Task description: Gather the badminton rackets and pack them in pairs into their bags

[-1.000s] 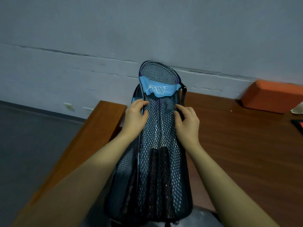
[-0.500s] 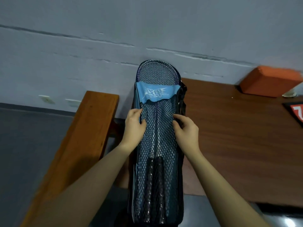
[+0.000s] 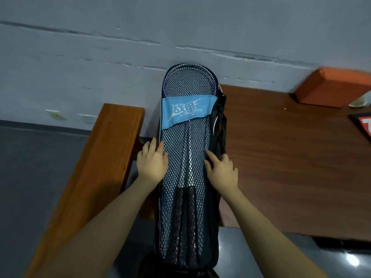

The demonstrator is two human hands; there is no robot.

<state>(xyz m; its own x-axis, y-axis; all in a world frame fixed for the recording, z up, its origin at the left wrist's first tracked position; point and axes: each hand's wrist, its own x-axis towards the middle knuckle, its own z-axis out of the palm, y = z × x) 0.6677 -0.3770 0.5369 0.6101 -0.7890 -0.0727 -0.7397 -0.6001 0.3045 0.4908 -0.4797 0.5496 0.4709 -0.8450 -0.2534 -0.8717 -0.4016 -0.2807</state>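
Risk number one is the whole mesh racket bag (image 3: 186,157) tipping, as far as we can judge. It stands nearly upright between the wooden bench (image 3: 96,167) on our left and the brown table (image 3: 291,157) on our right, top end near or against the grey wall (image 3: 140,37), and we can't see what the bottom rests on. If we let go unevenly it could slide sideways into the gap or flop onto the table.

Next down: the pair of rackets (image 3: 187,141) is inside, heads up behind the blue label (image 3: 187,112), handles low in the mesh. We can't tell whether the bag's opening is closed, so lifting or tilting it carelessly might let a racket slip out.

Smaller worry: the dark strap (image 3: 221,125) hanging on the right edge could snag on the table corner.

Our left hand (image 3: 152,163) lies flat on the left edge, fingers straight, not gripping. Our right hand (image 3: 220,169) rests on the right edge, fingers spread, loosely bent, pressing rather than clamping. So nothing really holds the bag firmly.
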